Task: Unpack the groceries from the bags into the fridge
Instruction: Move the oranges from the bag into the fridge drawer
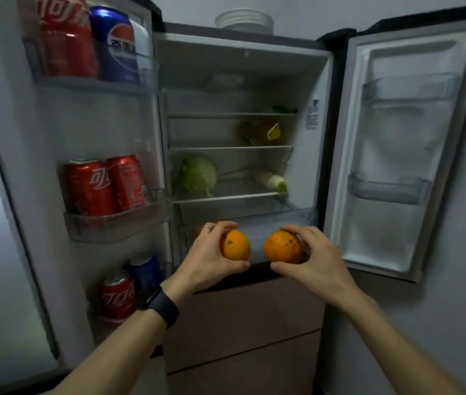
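Note:
The fridge [243, 44] stands in front of me with both doors swung open. My left hand [209, 258] grips one orange [236, 246]. My right hand [314, 260] grips a second orange [281, 246]. Both oranges hang side by side in front of the clear crisper drawer [254, 220] at the bottom of the fridge compartment. A cabbage [199, 173] and a white radish [271, 181] lie on the lowest shelf. A bagged item with yellow [260, 131] sits on the shelf above. No grocery bag is in view.
The left door [55, 132] carries red and blue soda cans [103, 183] in three bins. The right door [405, 155] has bare bins. Stacked white bowls [244, 19] rest on top of the fridge. Brown drawer fronts [243, 323] lie below the hands.

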The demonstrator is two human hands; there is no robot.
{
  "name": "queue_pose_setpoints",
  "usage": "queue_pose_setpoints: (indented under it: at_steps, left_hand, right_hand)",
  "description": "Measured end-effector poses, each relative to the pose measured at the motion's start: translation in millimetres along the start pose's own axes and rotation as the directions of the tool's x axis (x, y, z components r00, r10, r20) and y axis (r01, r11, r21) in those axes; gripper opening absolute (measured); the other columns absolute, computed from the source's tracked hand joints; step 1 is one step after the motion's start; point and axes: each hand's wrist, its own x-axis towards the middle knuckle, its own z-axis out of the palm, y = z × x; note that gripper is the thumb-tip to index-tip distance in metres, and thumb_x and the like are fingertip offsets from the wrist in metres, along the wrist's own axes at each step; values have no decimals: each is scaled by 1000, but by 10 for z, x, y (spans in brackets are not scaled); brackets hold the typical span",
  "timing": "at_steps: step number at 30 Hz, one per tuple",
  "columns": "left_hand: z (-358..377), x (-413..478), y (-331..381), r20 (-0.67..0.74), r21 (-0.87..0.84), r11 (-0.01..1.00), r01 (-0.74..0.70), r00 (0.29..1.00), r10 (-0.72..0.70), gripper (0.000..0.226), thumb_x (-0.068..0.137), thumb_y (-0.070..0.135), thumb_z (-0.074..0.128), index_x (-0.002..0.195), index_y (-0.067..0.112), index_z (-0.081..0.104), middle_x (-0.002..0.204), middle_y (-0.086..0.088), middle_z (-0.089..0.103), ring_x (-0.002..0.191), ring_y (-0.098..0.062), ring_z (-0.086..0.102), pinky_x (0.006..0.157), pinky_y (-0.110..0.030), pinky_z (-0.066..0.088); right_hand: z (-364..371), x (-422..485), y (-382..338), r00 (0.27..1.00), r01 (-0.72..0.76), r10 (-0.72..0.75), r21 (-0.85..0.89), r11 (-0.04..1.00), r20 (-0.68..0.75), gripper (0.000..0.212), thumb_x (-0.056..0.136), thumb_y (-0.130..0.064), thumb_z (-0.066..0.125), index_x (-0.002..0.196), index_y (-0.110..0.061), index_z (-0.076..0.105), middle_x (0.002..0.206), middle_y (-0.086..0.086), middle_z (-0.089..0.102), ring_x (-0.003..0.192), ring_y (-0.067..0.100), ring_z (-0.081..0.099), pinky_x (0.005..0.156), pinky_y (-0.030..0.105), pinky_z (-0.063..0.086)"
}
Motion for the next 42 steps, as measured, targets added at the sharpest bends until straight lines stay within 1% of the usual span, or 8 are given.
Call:
queue_pose_setpoints:
  at_steps: [5, 10, 17, 25, 31, 34, 38, 42]
  left_hand:
    - [-58, 827, -128, -89, 58, 997, 54, 995, -49, 76, 64, 43, 90, 127, 32, 50, 117, 7, 44, 102, -10, 51, 73, -11, 37]
    - [-17, 1542, -428, -79, 108, 983, 150, 987, -142, 74, 65, 45, 90, 127, 38, 50, 121, 2, 40, 108, -17, 50, 89, -23, 43]
    - [306, 2426, -793, 64, 354, 901, 252, 954, -292, 81, 68, 50, 87, 138, 31, 50, 121, 2, 54, 115, -17, 50, 96, -33, 49]
    - [903, 3195, -1229, 304, 634, 746, 203, 821, -483, 74, 60, 58, 84, 125, 32, 61, 115, 6, 65, 102, -16, 61, 85, -31, 53]
    - [1244, 3554, -1589, 418, 714, 694, 91, 739, -528, 73, 71, 60, 78, 136, 37, 54, 129, 0, 62, 115, -24, 60, 94, -36, 52]
    - [1403, 3646, -1766, 462, 716, 697, 40, 721, -516, 74, 73, 60, 78, 137, 34, 51, 131, -2, 61, 118, -25, 58, 97, -38, 50]
    - [1554, 3696, -2007, 488, 687, 726, 17, 730, -479, 74, 79, 56, 74, 142, 32, 44, 134, -5, 57, 120, -28, 56, 99, -41, 48]
    - [1651, 3647, -2199, 459, 673, 737, 68, 743, -487, 80, 82, 57, 71, 148, 30, 35, 143, -5, 51, 127, -29, 52, 103, -43, 46]
  right_hand:
    - [-105, 828, 314, 1000, 14, -14, -14, 1000, -27, 74, 65, -38, 90, 131, -36, 56, 123, -13, 54, 107, 8, 54, 86, 24, 48]
    - [19, 1655, 749, 1000, 17, -16, -20, 1000, 23, 75, 66, -42, 89, 132, -37, 54, 124, -14, 52, 110, 12, 54, 94, 36, 51]
    - [446, 2708, 1386, 952, 55, 5, -189, 980, 305, 81, 65, -48, 86, 136, -31, 50, 131, -4, 53, 117, 18, 53, 96, 37, 49]
    - [1089, 3468, 1960, 661, 138, 211, -393, 909, 720, 76, 62, -50, 87, 125, -21, 56, 122, 3, 60, 106, 22, 59, 89, 37, 55]
    - [1482, 3835, 2191, 468, 157, 372, -490, 857, 802, 49, 70, -43, 86, 100, -10, 67, 94, 6, 69, 84, 23, 69, 76, 35, 58]
    - [1639, 3946, 2278, 424, 200, 434, -549, 811, 795, 41, 73, -43, 84, 89, -12, 62, 92, 6, 67, 90, 26, 70, 86, 39, 59]
    - [1832, 3980, 2433, 452, 284, 427, -580, 763, 783, 52, 77, -43, 81, 115, -11, 67, 112, 9, 67, 105, 27, 66, 85, 34, 54]
    - [2043, 3895, 2631, 565, 224, 334, -530, 817, 754, 64, 86, -37, 73, 137, -7, 48, 140, 15, 50, 128, 30, 52, 99, 33, 45]
